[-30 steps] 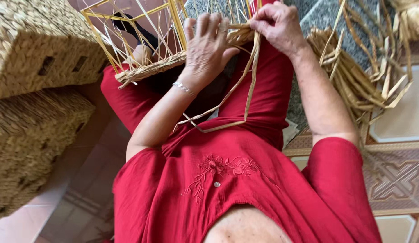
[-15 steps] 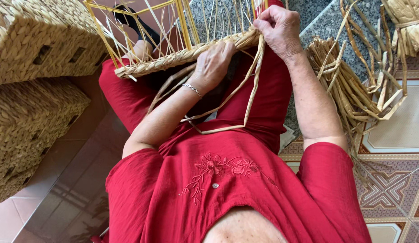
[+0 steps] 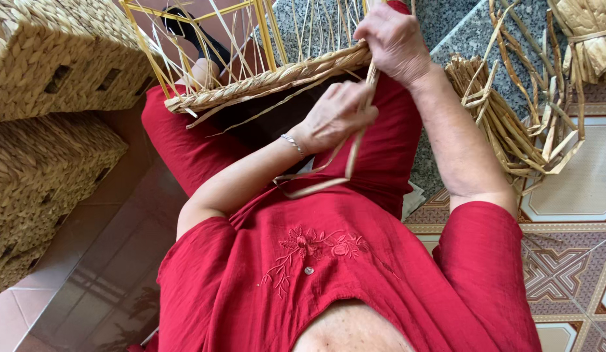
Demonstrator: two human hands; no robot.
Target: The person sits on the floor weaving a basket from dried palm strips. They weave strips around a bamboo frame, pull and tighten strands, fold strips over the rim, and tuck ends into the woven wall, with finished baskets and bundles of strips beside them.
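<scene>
A half-woven basket of pale straw plaited over a yellow wire frame (image 3: 264,78) rests across the lap of a person in red clothes, its braided rim running as a long band from lower left up to upper right, with loose upright strands fanning away from the body. The right hand (image 3: 397,42) is closed over the rim's upper right end, fingers curled down on the braid. The left hand (image 3: 339,114) sits just below it, nearer the body, pinching a flat tan straw strand (image 3: 352,153) that hangs from the rim and loops down over the thigh — its long axis nearly vertical. A thin silver bracelet (image 3: 291,143) circles the left wrist. To the left stand two finished woven straw baskets (image 3: 49,130), stacked; on the right a bundle of dry straw strips (image 3: 511,124) lies on grey stone steps and patterned floor tiles (image 3: 577,261).
</scene>
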